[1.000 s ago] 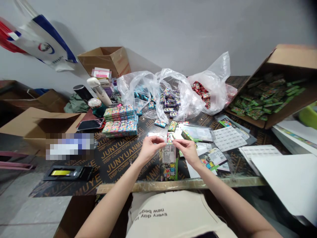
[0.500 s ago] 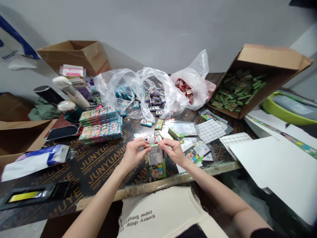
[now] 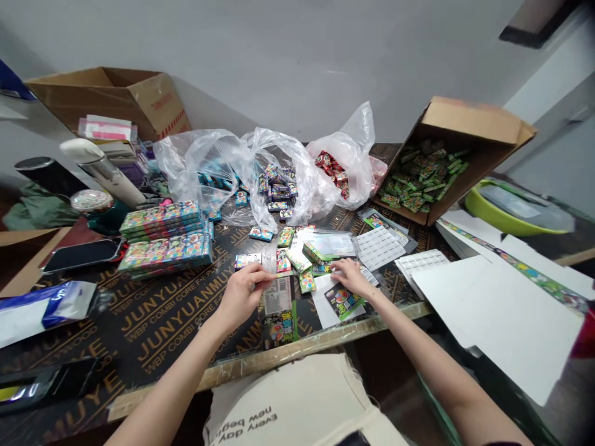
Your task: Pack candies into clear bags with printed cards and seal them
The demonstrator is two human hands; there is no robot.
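My left hand (image 3: 242, 292) pinches the top edge of a flat printed pouch (image 3: 279, 327), dark with a green side and a pale label. The pouch hangs or lies near the table's front edge; I cannot tell which. To its right, my right hand (image 3: 352, 276) is over printed cards (image 3: 343, 301), fingers slightly bent and apart, nothing visible in them. Small green candy boxes (image 3: 307, 282) lie loosely between the hands. A red-and-white one (image 3: 283, 261) is just beyond the pouch's top, and a blue one (image 3: 261, 233) lies farther back.
Clear plastic bags (image 3: 304, 186) of small boxes stand along the wall. A tilted carton (image 3: 478, 124) of green boxes is at right, stacked multicoloured packs (image 3: 165, 251) at left. White sheets (image 3: 493, 297) cover the right side; a phone (image 3: 83, 255) lies left.
My right hand has let go of the pouch's top edge and moved right, over the printed cards. My left hand keeps its pinch. The view has turned to the right.
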